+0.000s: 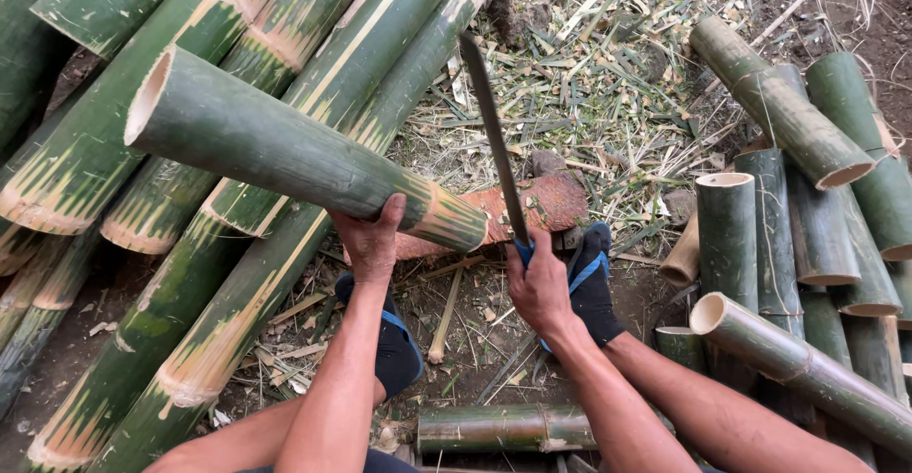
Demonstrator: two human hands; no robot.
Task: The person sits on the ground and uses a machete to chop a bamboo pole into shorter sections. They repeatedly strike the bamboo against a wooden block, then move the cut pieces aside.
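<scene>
Gripping an uncut bamboo section [285, 150] over the wood block [546, 202], left hand [370, 240] fingers wrapped, right hand [540, 288] fingers clenching the raised machete [494, 136].

I counted two hands: the left hand [372, 241] gripped one bamboo section [285, 150], the right hand [538, 285] one machete [494, 136]. One wood block [551, 202] lay under both grips. Right of the machete grip stood roughly ten cut tubes [727, 226]; left of the bamboo grip, about nine long culms [142, 331]. One short piece [503, 427] lay below.
</scene>
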